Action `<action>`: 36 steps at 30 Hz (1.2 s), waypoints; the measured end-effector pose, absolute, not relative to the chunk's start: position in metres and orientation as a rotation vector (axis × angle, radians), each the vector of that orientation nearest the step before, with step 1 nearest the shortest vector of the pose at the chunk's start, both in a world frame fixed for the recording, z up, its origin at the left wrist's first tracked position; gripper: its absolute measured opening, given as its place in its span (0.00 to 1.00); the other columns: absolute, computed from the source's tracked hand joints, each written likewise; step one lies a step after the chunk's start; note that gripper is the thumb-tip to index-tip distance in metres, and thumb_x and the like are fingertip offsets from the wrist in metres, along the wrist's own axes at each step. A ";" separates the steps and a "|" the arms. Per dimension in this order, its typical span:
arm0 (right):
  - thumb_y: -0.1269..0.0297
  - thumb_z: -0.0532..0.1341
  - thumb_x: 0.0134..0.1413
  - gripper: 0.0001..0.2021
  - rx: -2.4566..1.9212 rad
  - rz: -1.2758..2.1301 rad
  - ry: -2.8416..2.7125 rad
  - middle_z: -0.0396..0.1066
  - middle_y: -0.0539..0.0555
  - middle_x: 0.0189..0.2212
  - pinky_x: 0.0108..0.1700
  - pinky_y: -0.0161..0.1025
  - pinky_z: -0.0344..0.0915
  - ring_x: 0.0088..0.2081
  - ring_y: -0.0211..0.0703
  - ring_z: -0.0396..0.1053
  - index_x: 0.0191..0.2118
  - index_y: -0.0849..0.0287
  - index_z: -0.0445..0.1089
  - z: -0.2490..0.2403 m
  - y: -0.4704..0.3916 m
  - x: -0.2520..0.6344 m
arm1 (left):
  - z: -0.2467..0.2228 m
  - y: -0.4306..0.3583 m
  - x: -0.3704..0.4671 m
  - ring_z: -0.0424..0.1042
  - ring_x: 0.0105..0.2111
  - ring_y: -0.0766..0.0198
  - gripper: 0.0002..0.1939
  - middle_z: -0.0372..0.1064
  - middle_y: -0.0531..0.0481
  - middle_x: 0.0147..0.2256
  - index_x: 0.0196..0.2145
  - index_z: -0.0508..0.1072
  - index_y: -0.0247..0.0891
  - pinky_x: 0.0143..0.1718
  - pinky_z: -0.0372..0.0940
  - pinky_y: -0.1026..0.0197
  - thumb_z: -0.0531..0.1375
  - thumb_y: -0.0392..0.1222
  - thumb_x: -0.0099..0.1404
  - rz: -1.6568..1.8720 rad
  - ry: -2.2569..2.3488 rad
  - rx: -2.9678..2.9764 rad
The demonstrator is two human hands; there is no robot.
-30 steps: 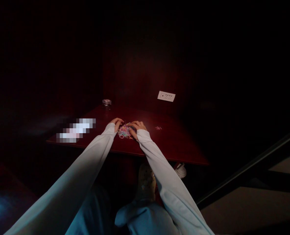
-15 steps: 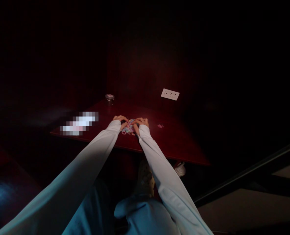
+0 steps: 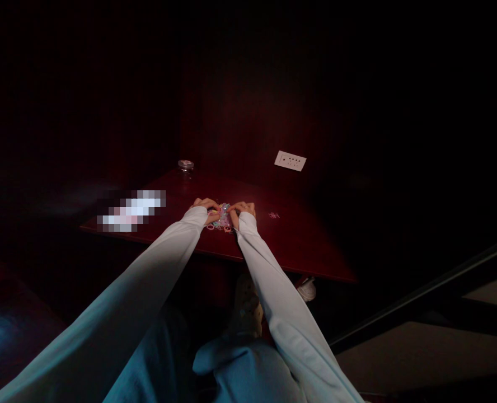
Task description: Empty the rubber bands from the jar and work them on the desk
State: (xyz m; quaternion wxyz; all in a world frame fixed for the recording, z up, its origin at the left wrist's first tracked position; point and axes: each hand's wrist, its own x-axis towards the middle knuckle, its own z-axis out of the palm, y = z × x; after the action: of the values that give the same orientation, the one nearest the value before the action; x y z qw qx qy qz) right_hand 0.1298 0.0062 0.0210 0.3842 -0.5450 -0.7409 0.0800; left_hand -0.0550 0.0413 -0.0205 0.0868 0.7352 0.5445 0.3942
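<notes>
A small heap of multicoloured elastic hair bands [image 3: 223,220] lies on the dark red table, between my two hands. My left hand [image 3: 205,207] is at the heap's left side, its fingers bent toward the thumb in a pinch. On the opposite side my right hand [image 3: 243,210] is curled the same way, fingertips at the heap's edge. What either pinch contains is too small to make out. Some way right of my right hand, a few pink bands [image 3: 274,215] lie in a separate little group.
A clear lidded jar [image 3: 185,169] stands at the table's back left. On the left end of the table [image 3: 307,252] lies a bright, pixelated object [image 3: 133,211]. A white socket plate [image 3: 290,160] is on the wall behind. Below the table's edge a pale shoe [image 3: 248,308] shows.
My fingertips have drawn slightly apart over the heap, showing more of the bands between them. The whole view has shifted a little; the jar and the pink group look unmoved.
</notes>
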 end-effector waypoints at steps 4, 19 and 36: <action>0.69 0.60 0.61 0.11 -1.364 0.203 -1.925 0.76 0.52 0.41 0.56 0.43 0.55 0.50 0.47 0.60 0.33 0.52 0.80 0.019 0.008 0.130 | -0.022 0.041 -0.056 0.68 0.46 0.52 0.10 0.76 0.53 0.47 0.36 0.80 0.46 0.52 0.61 0.52 0.67 0.44 0.54 1.161 1.551 2.233; 0.67 0.60 0.64 0.10 -1.414 0.202 -1.959 0.77 0.49 0.43 0.58 0.42 0.55 0.52 0.46 0.61 0.37 0.51 0.79 0.024 0.000 0.130 | -0.031 0.056 -0.060 0.73 0.47 0.52 0.10 0.79 0.51 0.42 0.30 0.77 0.44 0.54 0.60 0.51 0.63 0.52 0.54 1.281 1.419 2.216; 0.60 0.64 0.63 0.10 -1.345 0.189 -2.034 0.74 0.50 0.47 0.57 0.40 0.57 0.52 0.46 0.60 0.49 0.48 0.77 0.017 0.006 0.132 | -0.028 0.059 -0.061 0.76 0.40 0.52 0.22 0.81 0.48 0.39 0.28 0.78 0.45 0.50 0.65 0.49 0.60 0.67 0.55 1.430 1.347 2.108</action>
State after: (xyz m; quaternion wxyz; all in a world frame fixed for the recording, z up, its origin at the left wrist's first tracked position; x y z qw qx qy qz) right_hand 0.1317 0.0057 0.0173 0.3409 -0.5171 -0.7817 0.0727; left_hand -0.0607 0.0589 -0.0277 0.1299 0.7253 0.4636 0.4921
